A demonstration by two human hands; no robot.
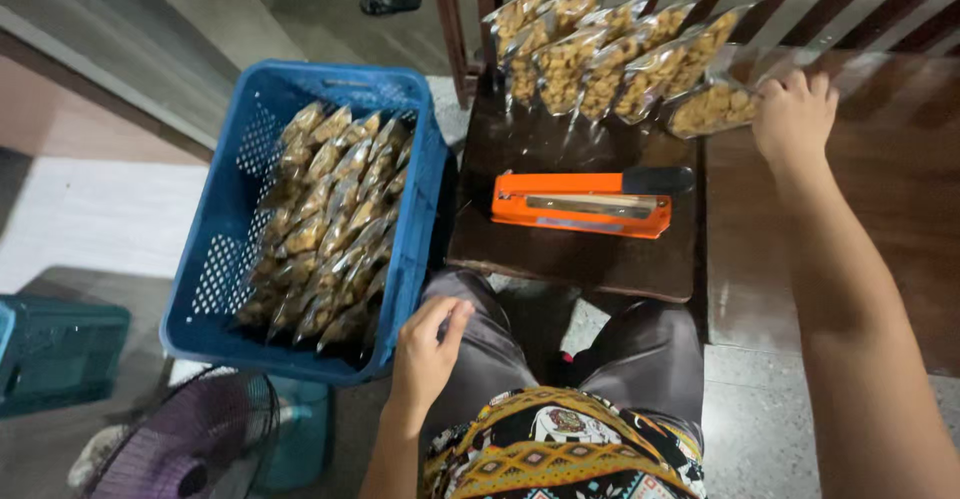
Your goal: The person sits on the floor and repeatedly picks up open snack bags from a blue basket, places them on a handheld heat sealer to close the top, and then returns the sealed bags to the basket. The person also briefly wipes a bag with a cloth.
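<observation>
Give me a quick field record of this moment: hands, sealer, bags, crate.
left hand: resting on own knee, holding nothing, beside the blue crate
right hand: on the end snack bag of the row
row of bags: overlapping, leaning against wooden railing
sealer: orange, arm down, on dark board
packed bags: stacked inside the blue crate

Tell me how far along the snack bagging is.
Done: the blue crate is packed with rows of snack bags. In hand: the right hand rests on one bag at the end of the row; the left hand rests on the knee. Left: a row of bags waits behind the orange sealer.
</observation>
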